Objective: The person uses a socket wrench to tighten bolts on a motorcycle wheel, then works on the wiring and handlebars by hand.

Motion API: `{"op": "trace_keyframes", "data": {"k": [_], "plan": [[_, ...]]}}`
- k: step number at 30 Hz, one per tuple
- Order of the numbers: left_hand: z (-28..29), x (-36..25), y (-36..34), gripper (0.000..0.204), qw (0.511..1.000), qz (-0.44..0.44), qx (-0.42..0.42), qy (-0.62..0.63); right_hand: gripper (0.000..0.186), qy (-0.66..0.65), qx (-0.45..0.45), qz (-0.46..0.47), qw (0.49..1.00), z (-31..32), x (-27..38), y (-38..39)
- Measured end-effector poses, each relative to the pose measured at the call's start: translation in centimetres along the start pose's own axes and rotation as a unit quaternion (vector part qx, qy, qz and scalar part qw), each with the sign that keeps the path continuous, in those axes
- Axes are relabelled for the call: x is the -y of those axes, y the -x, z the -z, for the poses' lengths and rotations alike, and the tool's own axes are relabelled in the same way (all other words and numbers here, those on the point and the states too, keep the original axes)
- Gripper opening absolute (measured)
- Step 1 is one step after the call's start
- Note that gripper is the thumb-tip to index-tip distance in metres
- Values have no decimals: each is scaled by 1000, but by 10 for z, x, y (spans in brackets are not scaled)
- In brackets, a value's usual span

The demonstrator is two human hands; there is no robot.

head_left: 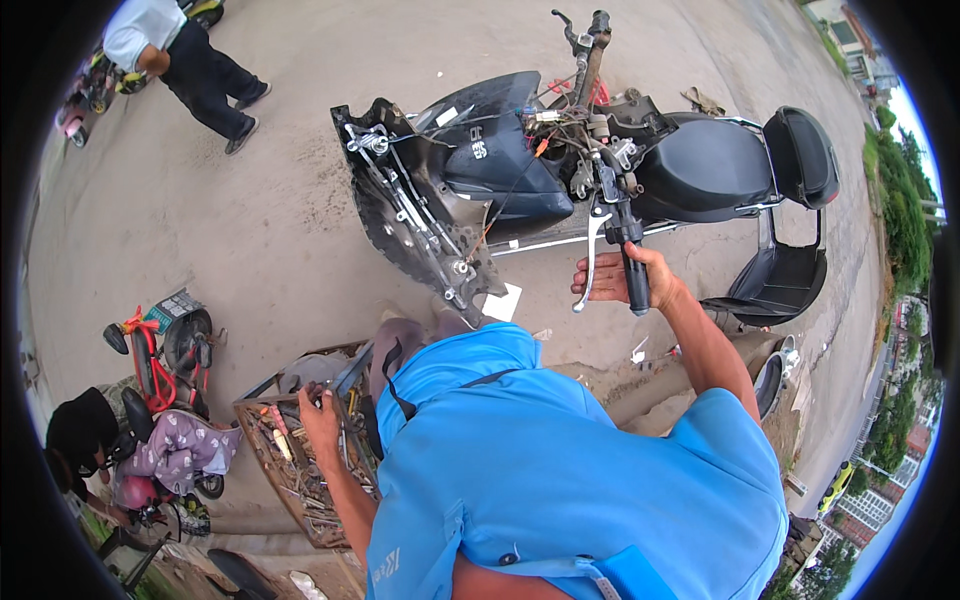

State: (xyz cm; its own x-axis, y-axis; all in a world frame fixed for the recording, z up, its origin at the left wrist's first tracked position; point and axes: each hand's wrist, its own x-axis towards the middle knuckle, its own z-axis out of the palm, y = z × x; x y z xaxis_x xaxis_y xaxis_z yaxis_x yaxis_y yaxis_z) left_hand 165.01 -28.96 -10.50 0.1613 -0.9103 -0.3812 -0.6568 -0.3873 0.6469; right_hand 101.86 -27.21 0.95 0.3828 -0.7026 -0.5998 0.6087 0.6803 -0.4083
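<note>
In front of me stands a partly dismantled black scooter (530, 160), its front panels off and its wiring bare. My right hand (640, 277) is at the near handlebar grip (634, 275), the thumb against it and the fingers stretched out flat past it. Those fingertips reach behind the silver brake lever (592, 245). Down to the left, my left hand (322, 425) hovers at a box of tools (258, 465), its fingers apart and slightly bent. I make out nothing held in it. A red-and-white handle (280, 435) lies among the metal tools.
A dark front panel with silver fork parts (410, 200) juts toward me. A black seat-like shell (775, 285) lies at the right. Another person (195, 75) stands far left; a second (85, 440) crouches by a red scooter (150, 365). White paper (502, 302) lies near my feet.
</note>
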Motion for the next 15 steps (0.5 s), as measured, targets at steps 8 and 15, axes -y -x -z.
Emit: {"op": "trace_keyframes", "data": {"k": [8, 15], "plan": [[6, -4, 13, 41, 1000, 26, -12, 12, 28, 62, -187, 15, 980, -10, -1, 3], [4, -1, 7, 43, 998, 47, 14, 32, 40, 134, -251, 59, 957, -3, -3, 7]]}}
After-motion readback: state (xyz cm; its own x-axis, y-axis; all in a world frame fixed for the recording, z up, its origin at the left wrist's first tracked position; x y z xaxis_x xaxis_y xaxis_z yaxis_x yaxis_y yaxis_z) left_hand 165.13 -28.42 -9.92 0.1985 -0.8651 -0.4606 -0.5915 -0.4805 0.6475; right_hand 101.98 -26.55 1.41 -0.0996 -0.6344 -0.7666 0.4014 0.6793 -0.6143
